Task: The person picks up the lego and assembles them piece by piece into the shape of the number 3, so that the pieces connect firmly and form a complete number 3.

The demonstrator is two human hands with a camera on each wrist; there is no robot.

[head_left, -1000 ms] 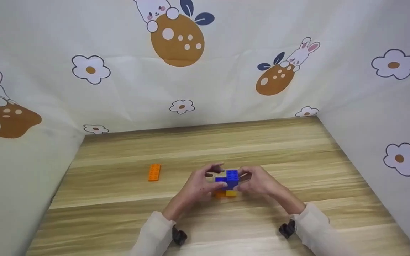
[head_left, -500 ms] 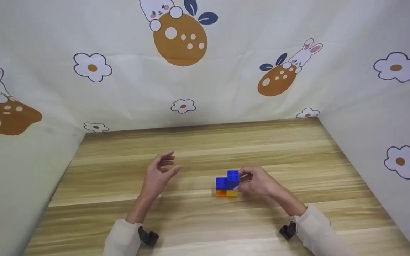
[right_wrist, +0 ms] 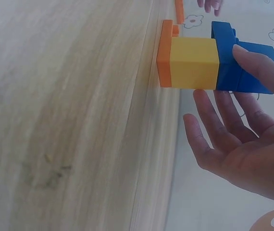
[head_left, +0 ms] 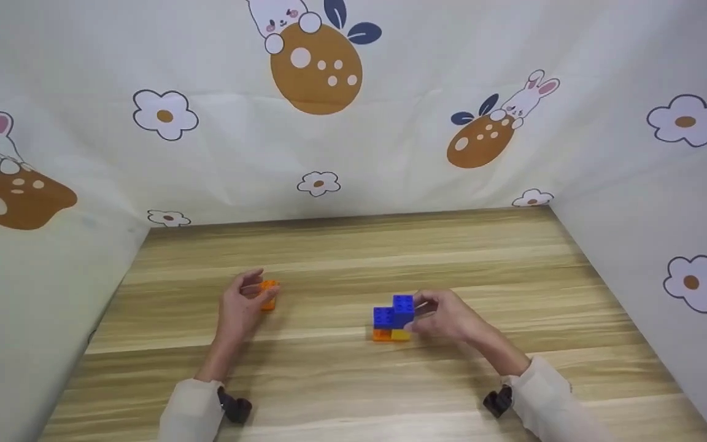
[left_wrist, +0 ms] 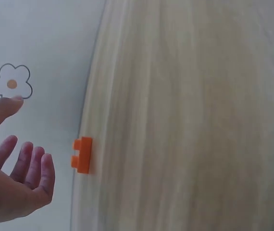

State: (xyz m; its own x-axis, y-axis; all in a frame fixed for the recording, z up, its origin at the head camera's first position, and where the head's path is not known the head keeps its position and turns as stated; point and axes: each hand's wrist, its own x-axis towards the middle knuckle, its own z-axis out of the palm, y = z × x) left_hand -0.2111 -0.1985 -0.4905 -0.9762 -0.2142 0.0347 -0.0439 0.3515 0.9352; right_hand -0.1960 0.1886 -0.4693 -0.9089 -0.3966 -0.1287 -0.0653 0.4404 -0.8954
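My left hand point(head_left: 238, 312) is over the loose orange building brick point(head_left: 269, 304), thumb and fingers spread apart. In the left wrist view, that orange brick lies on the wood just beyond the relaxed fingertips. My right hand point(head_left: 449, 316) grips the right side of a small block stack. Up close in the right wrist view, the stack has a flat orange base point(right_wrist: 164, 62), a yellow block point(right_wrist: 194, 63) on it and blue bricks point(right_wrist: 227, 67) above. The thumb presses on the blue part, while the other fingers reach behind it, partly hidden.
A wood-grain tabletop point(head_left: 329, 258) carries the stack and the loose brick. Pale cloth walls point(head_left: 390, 141) printed with rabbits and flowers rise at the back and both sides. Black wrist mounts point(head_left: 498, 401) sit at both white sleeves.
My left hand has let go of the stack and moved left to the loose orange brick. The right hand keeps its hold, and the stack stands in the same place.
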